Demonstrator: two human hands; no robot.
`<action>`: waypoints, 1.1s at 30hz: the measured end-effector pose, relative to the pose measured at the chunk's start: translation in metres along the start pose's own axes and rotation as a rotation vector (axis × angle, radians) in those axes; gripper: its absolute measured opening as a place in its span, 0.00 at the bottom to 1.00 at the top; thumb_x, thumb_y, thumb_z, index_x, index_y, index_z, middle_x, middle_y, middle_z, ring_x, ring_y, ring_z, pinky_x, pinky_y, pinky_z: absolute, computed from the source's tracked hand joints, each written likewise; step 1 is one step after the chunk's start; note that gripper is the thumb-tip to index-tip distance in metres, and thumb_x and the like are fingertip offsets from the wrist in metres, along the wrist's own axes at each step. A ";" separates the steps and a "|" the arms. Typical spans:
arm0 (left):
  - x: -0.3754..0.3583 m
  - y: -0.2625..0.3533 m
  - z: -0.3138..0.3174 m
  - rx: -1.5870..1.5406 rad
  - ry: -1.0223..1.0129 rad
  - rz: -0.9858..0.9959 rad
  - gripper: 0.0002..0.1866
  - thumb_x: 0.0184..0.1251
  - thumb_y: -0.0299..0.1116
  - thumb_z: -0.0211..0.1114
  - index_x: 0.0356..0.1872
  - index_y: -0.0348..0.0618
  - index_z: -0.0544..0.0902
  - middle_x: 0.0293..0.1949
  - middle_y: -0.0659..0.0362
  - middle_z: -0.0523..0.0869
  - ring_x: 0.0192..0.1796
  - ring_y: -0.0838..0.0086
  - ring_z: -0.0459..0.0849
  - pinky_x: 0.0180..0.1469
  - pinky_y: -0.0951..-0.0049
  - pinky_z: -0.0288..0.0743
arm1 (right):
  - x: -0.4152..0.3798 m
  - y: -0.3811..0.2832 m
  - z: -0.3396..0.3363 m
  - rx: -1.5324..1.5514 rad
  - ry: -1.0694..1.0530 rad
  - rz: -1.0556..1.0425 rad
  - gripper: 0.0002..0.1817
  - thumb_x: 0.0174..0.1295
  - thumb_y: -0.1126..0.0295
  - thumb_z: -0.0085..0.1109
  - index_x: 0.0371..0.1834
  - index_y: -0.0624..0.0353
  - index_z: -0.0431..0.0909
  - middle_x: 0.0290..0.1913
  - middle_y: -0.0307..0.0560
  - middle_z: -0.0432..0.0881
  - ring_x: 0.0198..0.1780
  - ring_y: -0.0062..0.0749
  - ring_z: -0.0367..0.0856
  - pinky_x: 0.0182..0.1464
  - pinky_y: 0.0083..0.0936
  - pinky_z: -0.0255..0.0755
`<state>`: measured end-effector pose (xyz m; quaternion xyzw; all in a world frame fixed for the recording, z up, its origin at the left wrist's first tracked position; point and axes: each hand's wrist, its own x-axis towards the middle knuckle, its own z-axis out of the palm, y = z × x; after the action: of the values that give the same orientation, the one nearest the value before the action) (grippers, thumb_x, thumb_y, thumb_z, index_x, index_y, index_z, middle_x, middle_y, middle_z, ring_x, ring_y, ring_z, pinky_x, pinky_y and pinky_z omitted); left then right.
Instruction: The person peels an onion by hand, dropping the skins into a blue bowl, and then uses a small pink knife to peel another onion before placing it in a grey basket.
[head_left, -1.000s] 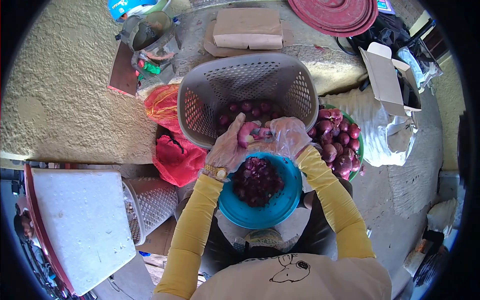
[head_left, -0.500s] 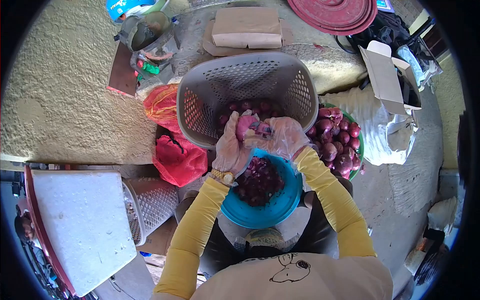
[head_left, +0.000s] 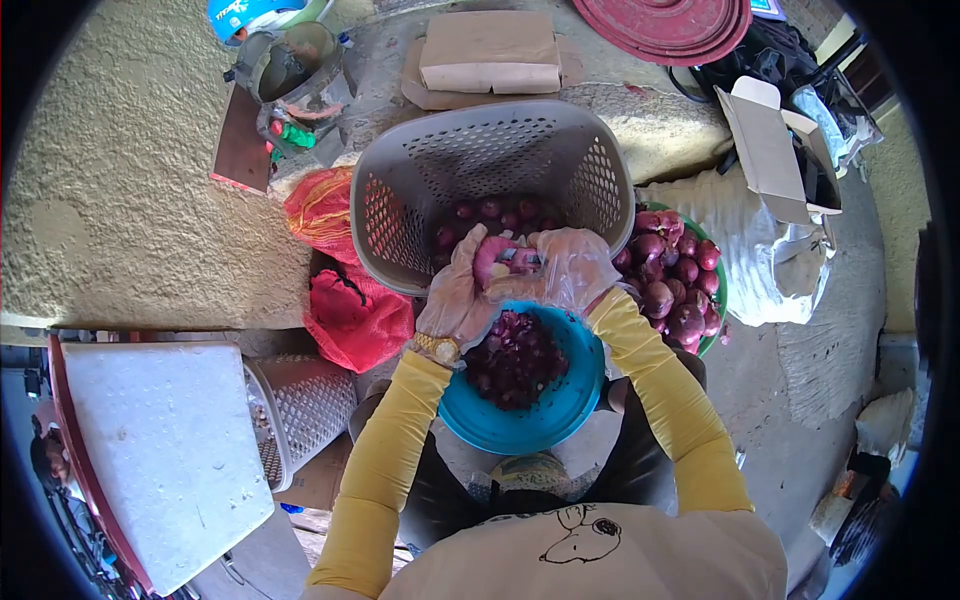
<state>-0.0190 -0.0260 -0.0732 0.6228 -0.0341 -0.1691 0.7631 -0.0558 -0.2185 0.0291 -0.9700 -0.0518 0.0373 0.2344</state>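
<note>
My left hand (head_left: 452, 295), in a clear plastic glove, is closed around a red onion (head_left: 489, 258) over the near rim of a grey-brown perforated basket (head_left: 480, 135). My right hand (head_left: 575, 270), gloved the same way, is closed against the onion's right side. A small greyish patch shows by its fingertips, too small to name. Several red onions (head_left: 510, 212) lie at the bottom of the basket. Just below my hands, a blue basin (head_left: 580, 400) holds dark red onion skins and pieces (head_left: 515, 365).
To the right stands a green-rimmed container (head_left: 722, 290) heaped with red onions, beside a white sack (head_left: 770, 270). A red mesh bag (head_left: 360, 320) lies left of the basket. Further left are a white perforated basket (head_left: 310, 410) and a white board (head_left: 165, 450). A cardboard box (head_left: 490, 50) sits behind.
Both hands stay at the onion, with slight finger movement. The onion looks turned a little between them. The whole view has shifted slightly.
</note>
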 end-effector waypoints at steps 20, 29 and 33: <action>-0.002 0.045 0.012 -1.135 -0.212 -0.421 0.26 0.82 0.45 0.65 0.67 0.32 0.75 0.59 0.46 0.85 0.61 0.58 0.83 0.61 0.63 0.83 | 0.004 0.006 0.029 0.168 0.155 -0.034 0.42 0.49 0.21 0.69 0.27 0.57 0.87 0.26 0.59 0.86 0.33 0.59 0.88 0.37 0.47 0.81; -0.001 0.062 0.011 -1.019 -0.115 -0.373 0.26 0.82 0.47 0.63 0.65 0.34 0.76 0.56 0.46 0.86 0.59 0.56 0.85 0.63 0.57 0.82 | 0.000 0.002 0.010 0.084 0.133 -0.057 0.43 0.49 0.25 0.72 0.37 0.61 0.87 0.30 0.58 0.88 0.35 0.58 0.89 0.40 0.45 0.82; 0.007 0.045 0.002 -1.030 -0.206 -0.374 0.25 0.82 0.47 0.63 0.65 0.35 0.77 0.57 0.46 0.86 0.58 0.55 0.86 0.62 0.56 0.83 | -0.002 -0.007 -0.003 0.081 0.148 0.032 0.42 0.46 0.30 0.80 0.39 0.65 0.86 0.34 0.59 0.89 0.37 0.54 0.91 0.42 0.42 0.82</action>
<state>-0.0033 -0.0225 -0.0302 0.1453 0.0896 -0.3563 0.9186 -0.0579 -0.2133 0.0349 -0.9606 -0.0173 -0.0286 0.2758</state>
